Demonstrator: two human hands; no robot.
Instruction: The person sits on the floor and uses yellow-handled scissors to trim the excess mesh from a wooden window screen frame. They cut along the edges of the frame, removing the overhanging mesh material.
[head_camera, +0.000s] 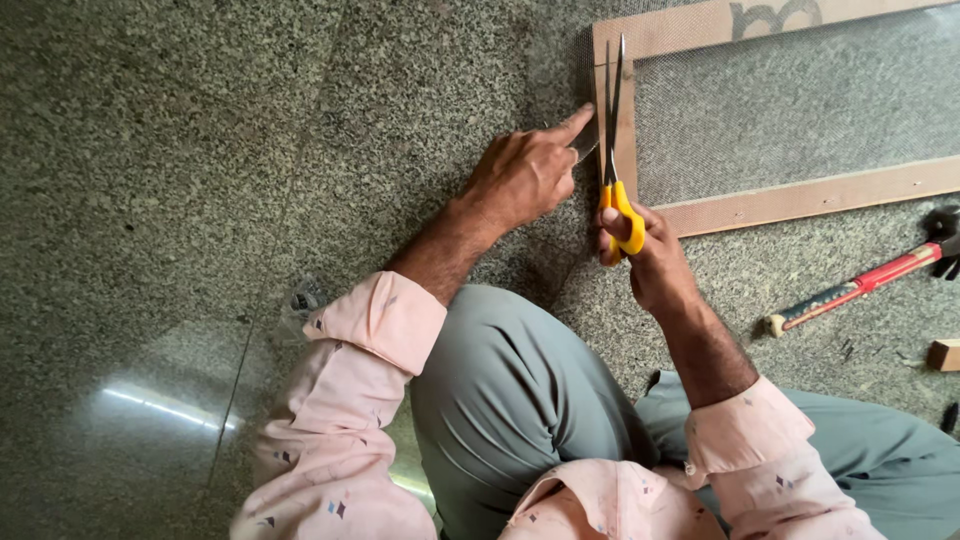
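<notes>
A wooden frame (812, 196) with grey mesh (790, 100) stretched over it lies on the granite floor at the upper right. My right hand (645, 258) grips yellow-handled scissors (613, 150) whose long blades run up along the frame's left side. My left hand (530, 170) rests just left of the blades, index finger pointing at the frame's left edge and pinching a strip of loose mesh (586, 148) there.
A hammer (860, 285) with a red and black handle lies on the floor at the right. A small wooden block (943, 354) sits near the right edge. A crumpled clear plastic bit (300, 300) lies by my left sleeve. My grey-trousered knee (510, 390) is under both arms.
</notes>
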